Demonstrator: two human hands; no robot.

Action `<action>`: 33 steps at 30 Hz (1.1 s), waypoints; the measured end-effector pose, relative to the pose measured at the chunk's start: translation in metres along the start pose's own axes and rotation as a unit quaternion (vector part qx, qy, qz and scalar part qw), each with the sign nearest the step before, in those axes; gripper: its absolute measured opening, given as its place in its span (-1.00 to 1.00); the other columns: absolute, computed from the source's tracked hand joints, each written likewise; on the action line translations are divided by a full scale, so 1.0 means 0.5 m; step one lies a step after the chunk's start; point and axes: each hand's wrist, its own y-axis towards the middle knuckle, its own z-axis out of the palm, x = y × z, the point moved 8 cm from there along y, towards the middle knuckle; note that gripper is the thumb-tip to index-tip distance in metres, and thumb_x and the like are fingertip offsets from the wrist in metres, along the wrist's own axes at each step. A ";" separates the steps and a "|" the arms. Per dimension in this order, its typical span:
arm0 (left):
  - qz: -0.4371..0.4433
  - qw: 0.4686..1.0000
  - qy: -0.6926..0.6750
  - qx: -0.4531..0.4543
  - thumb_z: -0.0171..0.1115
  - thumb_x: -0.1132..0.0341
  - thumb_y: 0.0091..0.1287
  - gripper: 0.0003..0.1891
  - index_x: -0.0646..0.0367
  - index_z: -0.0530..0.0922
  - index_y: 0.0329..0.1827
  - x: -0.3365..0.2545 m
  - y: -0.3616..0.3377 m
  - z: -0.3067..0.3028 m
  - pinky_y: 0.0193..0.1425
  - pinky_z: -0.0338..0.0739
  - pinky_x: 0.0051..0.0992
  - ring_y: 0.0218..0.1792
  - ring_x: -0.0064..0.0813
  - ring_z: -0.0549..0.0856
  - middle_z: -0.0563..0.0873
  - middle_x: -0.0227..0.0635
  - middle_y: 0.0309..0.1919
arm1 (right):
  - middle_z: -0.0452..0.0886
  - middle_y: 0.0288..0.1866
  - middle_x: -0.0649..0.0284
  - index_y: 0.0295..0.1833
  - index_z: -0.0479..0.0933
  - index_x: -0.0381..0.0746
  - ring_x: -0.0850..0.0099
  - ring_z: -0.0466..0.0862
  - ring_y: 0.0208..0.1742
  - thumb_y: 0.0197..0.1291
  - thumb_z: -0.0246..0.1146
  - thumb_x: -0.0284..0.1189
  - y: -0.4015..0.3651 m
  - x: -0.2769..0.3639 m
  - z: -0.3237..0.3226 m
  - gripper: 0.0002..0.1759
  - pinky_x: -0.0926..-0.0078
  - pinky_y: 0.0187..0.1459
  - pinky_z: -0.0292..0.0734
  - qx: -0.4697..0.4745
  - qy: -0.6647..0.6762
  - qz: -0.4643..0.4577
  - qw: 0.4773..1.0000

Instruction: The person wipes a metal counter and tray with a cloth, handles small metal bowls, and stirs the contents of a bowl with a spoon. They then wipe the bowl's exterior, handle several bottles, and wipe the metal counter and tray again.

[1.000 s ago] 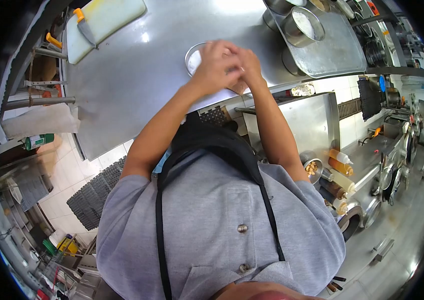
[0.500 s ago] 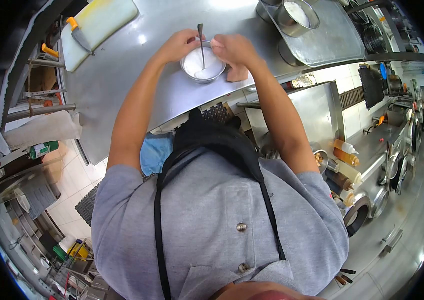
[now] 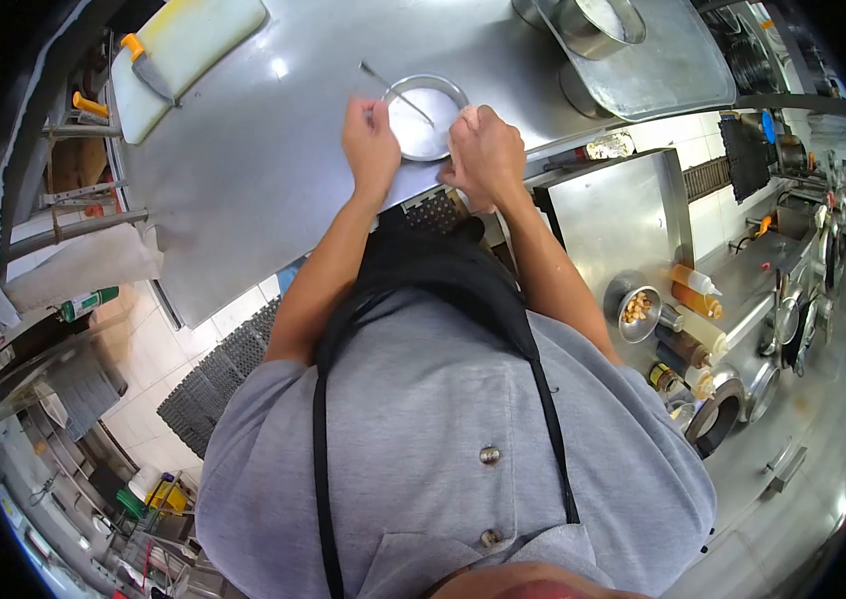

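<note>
A round metal bowl [image 3: 459,92] with white contents stands near the front edge of the steel table. A spoon [image 3: 393,92] leans in it, its handle pointing up and left. At the bowl's left side, my left hand [image 3: 370,150] has its fingers curled in, slightly blurred; whether they grip the rim or something small is hidden. My right hand [image 3: 493,150] is closed around a pinkish-brown cloth [image 3: 466,122] and presses it to the bowl's right side. Part of the cloth hangs below that hand.
A cutting board [image 3: 178,55] with an orange-handled knife [image 3: 151,75] lies at the upper left. A metal tray [image 3: 663,85] at the upper right holds a metal pot [image 3: 593,30]. Sauce bottles [image 3: 695,304] and a bowl of brown pieces [image 3: 633,307] are on the right.
My left hand has come down from the bowl's far rim to its left side. The spoon handle has swung left. The bowl sits slightly further right, and the cloth has bunched under my right hand.
</note>
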 end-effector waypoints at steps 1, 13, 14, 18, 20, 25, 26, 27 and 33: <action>-0.129 0.984 -0.117 0.046 0.08 0.23 0.46 -0.81 0.17 0.53 -0.12 0.034 -0.015 0.012 -0.56 0.43 -0.40 -0.66 -0.47 0.55 0.54 -0.34 -0.68 | 0.66 -0.30 -0.13 -0.17 0.56 -0.24 -0.16 0.63 -0.19 0.12 0.15 -0.16 0.015 0.003 0.000 -0.63 -0.02 -0.11 0.52 0.011 0.000 -0.041 0.999; 0.153 0.902 0.052 0.401 0.20 0.17 0.40 -0.76 0.17 0.62 -0.10 -0.010 0.192 0.114 -0.45 0.34 -0.57 -0.54 -0.66 0.43 0.46 -0.56 -0.61 | 0.66 -0.28 0.07 -0.18 0.53 -0.09 0.00 0.64 -0.18 0.12 0.21 -0.12 0.193 0.152 0.044 -0.70 0.02 -0.19 0.49 0.143 -0.106 -0.365 0.914; 0.147 0.901 0.038 0.407 0.23 0.20 0.38 -0.77 0.18 0.62 -0.10 -0.017 0.190 0.115 -0.44 0.35 -0.53 -0.54 -0.65 0.46 0.52 -0.52 -0.60 | 0.66 -0.29 0.05 -0.19 0.53 -0.11 0.00 0.64 -0.19 0.12 0.21 -0.12 0.197 0.152 0.042 -0.70 0.02 -0.20 0.49 0.139 -0.115 -0.356 0.917; 0.100 0.935 0.074 0.333 0.22 0.30 0.39 -0.80 0.26 0.59 -0.09 0.008 0.157 0.100 -0.33 0.40 -0.59 -0.39 -0.71 0.52 0.65 -0.45 -0.43 | 0.66 -0.32 0.03 -0.18 0.56 -0.14 -0.03 0.64 -0.21 0.12 0.20 -0.14 0.140 0.102 0.018 -0.69 0.00 -0.19 0.50 0.060 -0.104 -0.311 0.943; 0.152 0.970 0.100 0.164 0.25 0.32 0.32 -0.84 0.22 0.62 -0.17 0.006 0.153 0.071 -0.41 0.42 -0.43 -0.54 -0.51 0.54 0.64 -0.27 -0.58 | 0.65 -0.29 -0.10 -0.19 0.56 -0.27 -0.11 0.63 -0.19 0.13 0.16 -0.09 0.097 0.049 -0.002 -0.58 0.04 -0.15 0.52 0.018 -0.068 -0.167 0.983; 0.102 0.993 0.060 -0.005 0.23 0.33 0.32 -0.81 0.32 0.52 -0.28 -0.010 0.078 0.050 -0.37 0.46 -0.35 -0.52 -0.41 0.58 0.62 -0.20 -0.56 | 0.65 -0.22 -0.22 -0.14 0.58 -0.36 -0.13 0.65 -0.10 0.15 0.16 -0.12 -0.001 0.008 0.021 -0.53 0.04 -0.06 0.53 0.006 0.050 0.023 0.998; 0.112 0.990 0.049 -0.065 0.23 0.32 0.33 -0.79 0.33 0.49 -0.30 -0.004 0.067 0.033 -0.35 0.47 -0.32 -0.51 -0.39 0.59 0.62 -0.20 -0.54 | 0.64 -0.20 -0.27 -0.13 0.58 -0.39 -0.16 0.65 -0.07 0.15 0.15 -0.11 -0.010 0.004 0.035 -0.50 0.04 -0.03 0.53 0.023 0.097 0.026 0.995; 0.113 0.990 0.052 -0.062 0.23 0.32 0.33 -0.79 0.33 0.49 -0.30 0.015 0.066 0.036 -0.35 0.47 -0.32 -0.51 -0.39 0.59 0.62 -0.20 -0.54 | 0.68 -0.19 -0.16 -0.12 0.58 -0.39 -0.07 0.69 -0.13 0.18 0.16 -0.17 -0.021 0.009 0.040 -0.55 0.11 -0.06 0.56 0.066 0.155 0.007 0.986; -0.207 0.974 -0.042 0.077 0.20 0.20 0.38 -0.71 0.33 0.47 -0.20 0.056 0.063 0.019 -0.22 0.52 -0.35 -0.34 -0.31 0.65 0.62 -0.22 -0.45 | 0.60 -0.32 0.20 -0.10 0.50 -0.33 0.46 0.60 -0.35 0.29 0.11 -0.39 -0.063 -0.101 0.063 -0.78 0.48 -0.25 0.57 0.182 0.547 0.072 0.814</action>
